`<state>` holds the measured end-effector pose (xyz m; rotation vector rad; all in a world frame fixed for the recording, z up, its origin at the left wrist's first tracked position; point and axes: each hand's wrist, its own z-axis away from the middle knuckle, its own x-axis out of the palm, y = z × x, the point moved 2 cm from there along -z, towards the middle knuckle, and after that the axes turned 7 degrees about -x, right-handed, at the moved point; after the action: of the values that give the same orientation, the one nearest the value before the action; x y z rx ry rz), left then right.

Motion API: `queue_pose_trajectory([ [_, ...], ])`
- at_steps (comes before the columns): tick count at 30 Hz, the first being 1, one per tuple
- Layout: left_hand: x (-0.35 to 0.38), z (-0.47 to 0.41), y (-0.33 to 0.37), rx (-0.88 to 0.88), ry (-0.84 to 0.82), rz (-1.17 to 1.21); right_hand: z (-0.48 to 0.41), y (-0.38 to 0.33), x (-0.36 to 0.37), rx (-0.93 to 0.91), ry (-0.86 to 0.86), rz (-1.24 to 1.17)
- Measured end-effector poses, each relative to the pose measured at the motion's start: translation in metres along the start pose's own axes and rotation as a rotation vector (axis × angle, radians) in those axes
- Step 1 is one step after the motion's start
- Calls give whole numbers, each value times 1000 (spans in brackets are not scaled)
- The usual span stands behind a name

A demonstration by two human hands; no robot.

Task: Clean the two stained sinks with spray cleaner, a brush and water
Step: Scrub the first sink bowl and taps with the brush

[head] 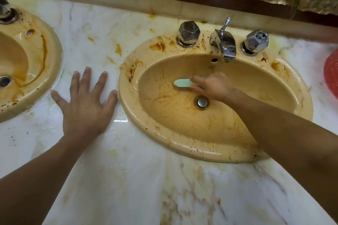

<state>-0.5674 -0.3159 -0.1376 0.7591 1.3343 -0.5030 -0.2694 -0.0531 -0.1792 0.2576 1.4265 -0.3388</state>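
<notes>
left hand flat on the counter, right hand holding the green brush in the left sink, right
Wrong sink: the head view shows the right hand holding the green brush in the right sink. The left hand does lie flat on the counter.

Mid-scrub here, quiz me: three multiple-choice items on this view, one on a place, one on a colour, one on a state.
1. Where is the left hand?
A. Raised in the air
B. Flat on the marble counter
C. Round a spray bottle

2. What colour is the brush that the right hand holds?
A. Red
B. Black
C. Pale green

3. How is the right sink?
A. Smeared with brown stain
B. Spotless
C. Full of water

Answers: 1 B, it lies spread on the marble; 2 C, its pale green end pokes out of the grip; 3 A, brown swirls ring the drain.
</notes>
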Motion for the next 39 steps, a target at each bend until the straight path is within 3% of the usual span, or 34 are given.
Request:
queue_pose_trajectory([
  [4, 0, 0, -1, -1, 1, -7, 42, 32, -1, 194, -100, 25],
  [7, 1, -1, 0, -2, -5, -11, 63, 41, -8, 224, 60, 57],
  [9, 1, -1, 0, -7, -2, -16, 60, 30, -1, 291, 80, -40],
  [15, 1, -1, 0, -3, -2, -3, 38, 22, 12, 354, -262, -378],
  [18, 2, 0, 0, -2, 0, -12, 46, 42, 2, 401, -354, -336],
  [20, 3, -1, -1, -3, -3, -9, 43, 36, -2, 396, -244, -237],
  [24, 3, -1, -1, -1, -8, -9, 18, -1, -21, 235, 300, -90],
  [26, 2, -2, -1, -2, -11, -10, 1, -16, -29, 154, 470, -76],
  [27, 2, -2, -1, -1, -14, -9, -7, -22, -30, 125, 439, -112],
  [29, 2, -2, -2, 1, -19, -10, -18, -32, -22, 103, 186, -202],
  [30, 2, -2, -2, 4, -21, -14, -17, -35, -17, 132, 23, -216],
  [32, 2, -2, -3, 7, -28, -16, -5, -30, -11, 244, -143, -196],
  [36, -1, -1, -3, 19, -30, 13, 31, -29, -18, 406, -234, -273],
  [39, -6, -2, -2, 16, -65, 67, 58, -46, -37, 572, -61, -648],
])
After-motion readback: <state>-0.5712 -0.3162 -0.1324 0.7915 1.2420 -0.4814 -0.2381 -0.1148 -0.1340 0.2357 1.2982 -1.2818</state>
